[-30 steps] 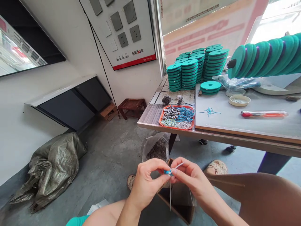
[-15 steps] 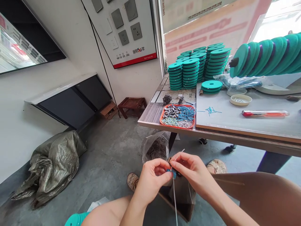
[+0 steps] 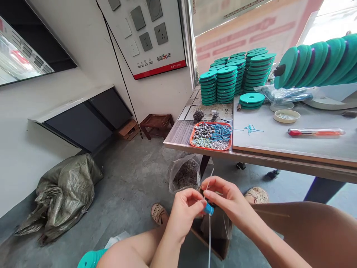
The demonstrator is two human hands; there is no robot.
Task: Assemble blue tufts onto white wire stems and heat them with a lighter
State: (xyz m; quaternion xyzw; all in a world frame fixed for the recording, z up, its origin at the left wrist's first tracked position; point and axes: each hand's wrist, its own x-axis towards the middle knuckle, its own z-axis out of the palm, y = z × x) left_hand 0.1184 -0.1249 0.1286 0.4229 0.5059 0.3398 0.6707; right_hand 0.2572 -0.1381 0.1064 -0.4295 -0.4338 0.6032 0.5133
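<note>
The left hand (image 3: 185,208) has its thumb and forefinger closed on a small blue piece (image 3: 208,209), which juts out toward four o'clock from the fingertips. The right hand (image 3: 223,193), just beside it, pinches a thin white strand (image 3: 209,238) between thumb and forefinger; one end sticks up toward one o'clock, and a length hangs toward six o'clock below the blue piece. From the hands, an open box (image 3: 223,251) lies underneath at five o'clock, partly hidden. A clear bag (image 3: 171,178) of brown bits sits at eleven. At twelve, on the table (image 3: 177,139), is an orange-rimmed tray (image 3: 231,139) of small parts, with stacked green spools (image 3: 226,87) beyond it toward one. A red-ended cutter (image 3: 316,132) lies at two o'clock.
</note>
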